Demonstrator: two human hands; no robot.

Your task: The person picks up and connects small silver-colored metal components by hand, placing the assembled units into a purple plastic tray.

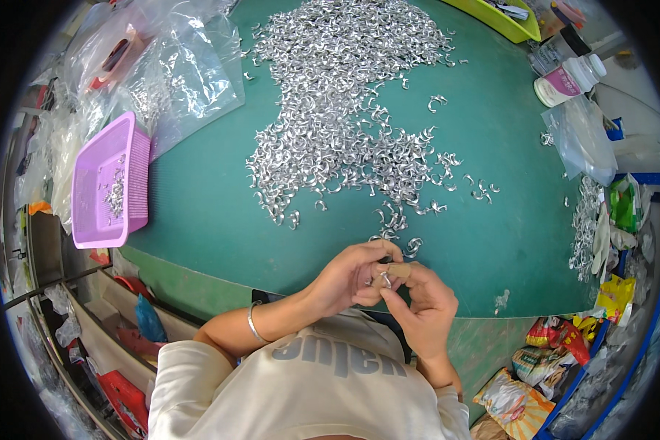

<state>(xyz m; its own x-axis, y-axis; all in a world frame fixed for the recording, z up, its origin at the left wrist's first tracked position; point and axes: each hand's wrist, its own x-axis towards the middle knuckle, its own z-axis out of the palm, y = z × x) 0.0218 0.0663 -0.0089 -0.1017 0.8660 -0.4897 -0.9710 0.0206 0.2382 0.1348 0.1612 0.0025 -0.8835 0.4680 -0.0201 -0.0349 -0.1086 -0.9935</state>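
My left hand (350,273) and my right hand (427,302) meet just over the near edge of the green table. Between their fingertips is a small curved silver metal piece (386,279). My right thumb and index finger pinch it, and the curled fingers of my left hand close in on it from the other side. Tan tape (397,270) appears wrapped round a finger of the right hand. Just beyond the fingers lie a few loose metal pieces (412,248). Farther off, a large heap of similar curved pieces (323,139) spreads toward the back of the table.
A purple plastic basket (136,187) with some pieces inside stands at the left, beside clear plastic bags (191,73). A white bottle (565,82) and a yellow-green tray (502,20) are at the back right. Colourful packets (524,400) fill the lower right.
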